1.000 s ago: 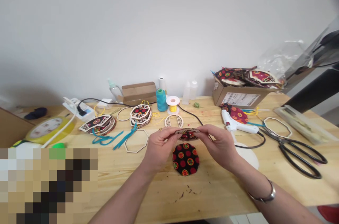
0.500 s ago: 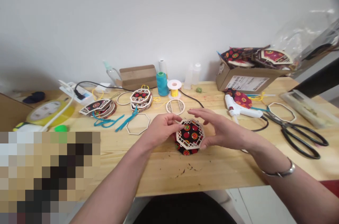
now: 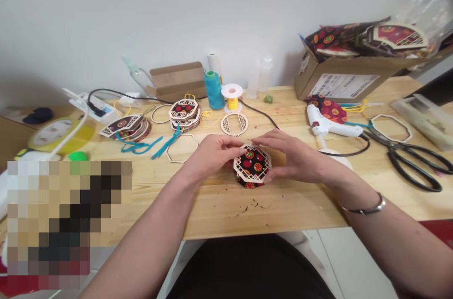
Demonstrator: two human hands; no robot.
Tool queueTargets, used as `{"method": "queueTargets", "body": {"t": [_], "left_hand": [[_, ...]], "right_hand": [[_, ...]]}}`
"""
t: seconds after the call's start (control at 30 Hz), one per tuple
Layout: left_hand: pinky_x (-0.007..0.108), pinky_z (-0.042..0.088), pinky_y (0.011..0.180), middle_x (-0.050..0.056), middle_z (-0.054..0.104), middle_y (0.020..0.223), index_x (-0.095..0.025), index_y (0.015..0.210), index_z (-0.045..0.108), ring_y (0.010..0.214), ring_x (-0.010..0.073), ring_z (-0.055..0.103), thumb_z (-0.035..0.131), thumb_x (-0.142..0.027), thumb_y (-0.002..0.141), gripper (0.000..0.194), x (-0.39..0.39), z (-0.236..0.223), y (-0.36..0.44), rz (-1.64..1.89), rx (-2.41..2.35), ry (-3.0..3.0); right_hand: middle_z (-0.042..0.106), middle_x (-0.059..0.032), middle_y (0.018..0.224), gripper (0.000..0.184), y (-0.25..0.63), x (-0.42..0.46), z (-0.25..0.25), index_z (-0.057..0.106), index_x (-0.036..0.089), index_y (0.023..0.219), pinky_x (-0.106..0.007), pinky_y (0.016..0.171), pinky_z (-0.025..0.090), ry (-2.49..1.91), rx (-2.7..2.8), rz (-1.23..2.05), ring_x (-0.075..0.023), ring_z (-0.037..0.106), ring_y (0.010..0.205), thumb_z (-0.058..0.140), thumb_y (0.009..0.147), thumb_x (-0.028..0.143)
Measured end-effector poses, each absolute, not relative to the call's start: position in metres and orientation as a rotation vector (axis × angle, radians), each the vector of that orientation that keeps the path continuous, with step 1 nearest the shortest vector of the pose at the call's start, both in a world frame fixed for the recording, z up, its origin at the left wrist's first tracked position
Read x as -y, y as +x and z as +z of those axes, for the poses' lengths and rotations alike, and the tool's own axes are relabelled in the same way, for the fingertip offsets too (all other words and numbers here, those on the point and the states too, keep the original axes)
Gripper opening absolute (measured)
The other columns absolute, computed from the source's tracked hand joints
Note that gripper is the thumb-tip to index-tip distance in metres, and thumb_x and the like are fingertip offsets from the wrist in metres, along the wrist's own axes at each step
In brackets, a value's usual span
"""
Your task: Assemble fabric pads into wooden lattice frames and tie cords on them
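An octagonal wooden lattice frame [image 3: 244,177] lies over dark fabric printed with red and orange flowers [image 3: 250,185], close to the table's front edge. My left hand [image 3: 220,153] pinches its upper left side between thumb and fingers. Around the right side curves my right hand [image 3: 288,155], its thumb on the lower right edge and its fingertips at the top. The fabric sticks out from under the frame at the lower left. Beyond the hands lies a round wooden lattice piece [image 3: 234,124]. What the fingers press behind the frame is hidden.
A glue gun [image 3: 329,124] and black-handled scissors [image 3: 412,155] lie right. Behind stand a teal thread cone [image 3: 214,90], a yellow thread spool [image 3: 232,97] and a full cardboard box [image 3: 339,79]. Stacked fabric pieces [image 3: 184,112], teal ribbon [image 3: 141,144] and an octagonal ring [image 3: 169,157] are left.
The frame now covers more of the fabric beneath it, so less shows at the lower left. Both hands stay around it. The camera view has shifted, tilting slightly downward.
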State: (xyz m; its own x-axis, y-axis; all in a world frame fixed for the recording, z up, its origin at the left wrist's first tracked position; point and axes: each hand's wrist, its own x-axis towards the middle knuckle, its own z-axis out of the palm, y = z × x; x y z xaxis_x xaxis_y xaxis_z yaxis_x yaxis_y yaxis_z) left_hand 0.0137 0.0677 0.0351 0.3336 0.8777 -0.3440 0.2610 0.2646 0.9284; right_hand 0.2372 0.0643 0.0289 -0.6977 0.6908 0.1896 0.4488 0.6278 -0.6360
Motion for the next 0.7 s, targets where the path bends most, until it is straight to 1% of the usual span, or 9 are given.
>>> {"method": "queueTargets", "body": {"t": [0.13,0.23,0.33,0.43,0.57,0.7], "left_hand": [[0.033,0.049,0.075,0.006,0.074,0.089,-0.016,0.091,0.074,0.082,0.0215,0.065,0.071,-0.028,0.067,0.027,-0.0692,0.0390,0.0118,0.555,-1.188,1.362],[0.033,0.048,0.076,0.006,0.073,0.090,-0.016,0.092,0.073,0.083,0.0216,0.065,0.070,-0.029,0.068,0.028,-0.0703,0.0396,0.0098,0.537,-1.240,1.448],[0.031,0.047,0.072,0.005,0.073,0.086,-0.016,0.093,0.073,0.080,0.0209,0.064,0.070,-0.032,0.068,0.030,-0.0705,0.0387,0.0085,0.514,-1.292,1.491],[0.029,0.045,0.068,0.004,0.073,0.082,-0.018,0.093,0.073,0.076,0.0199,0.063,0.069,-0.035,0.068,0.030,-0.0706,0.0369,0.0075,0.497,-1.323,1.532],[0.027,0.041,0.061,0.001,0.070,0.071,-0.019,0.094,0.073,0.067,0.0179,0.060,0.070,-0.036,0.065,0.033,-0.0719,0.0342,0.0052,0.491,-1.413,1.586],[0.027,0.040,0.061,0.000,0.069,0.070,-0.019,0.097,0.072,0.065,0.0171,0.059,0.069,-0.036,0.066,0.035,-0.0728,0.0332,0.0035,0.495,-1.416,1.631]], "right_hand": [[0.060,-0.0119,0.114,0.070,0.2395,-0.0656,0.0285,0.050,0.020,0.130,-0.045,0.091,0.044,-0.830,2.436,0.756,-0.0271,0.051,0.107,0.072,0.070,0.048],[0.060,-0.0113,0.112,0.070,0.2396,-0.0656,0.0294,0.049,0.019,0.131,-0.043,0.091,0.044,-0.814,2.467,0.753,-0.0263,0.050,0.106,0.070,0.071,0.048],[0.061,-0.0107,0.114,0.069,0.2387,-0.0653,0.0308,0.049,0.019,0.132,-0.042,0.092,0.043,-0.814,2.510,0.759,-0.0264,0.047,0.107,0.071,0.071,0.045],[0.062,-0.0101,0.114,0.065,0.2376,-0.0657,0.0316,0.049,0.019,0.132,-0.043,0.093,0.042,-0.805,2.540,0.773,-0.0269,0.046,0.108,0.070,0.074,0.040],[0.063,-0.0091,0.113,0.060,0.2367,-0.0665,0.0313,0.051,0.020,0.131,-0.043,0.092,0.042,-0.788,2.548,0.782,-0.0262,0.045,0.106,0.068,0.076,0.039],[0.063,-0.0078,0.114,0.058,0.2360,-0.0663,0.0308,0.050,0.023,0.131,-0.041,0.092,0.042,-0.790,2.553,0.797,-0.0252,0.044,0.105,0.067,0.077,0.037]]}}
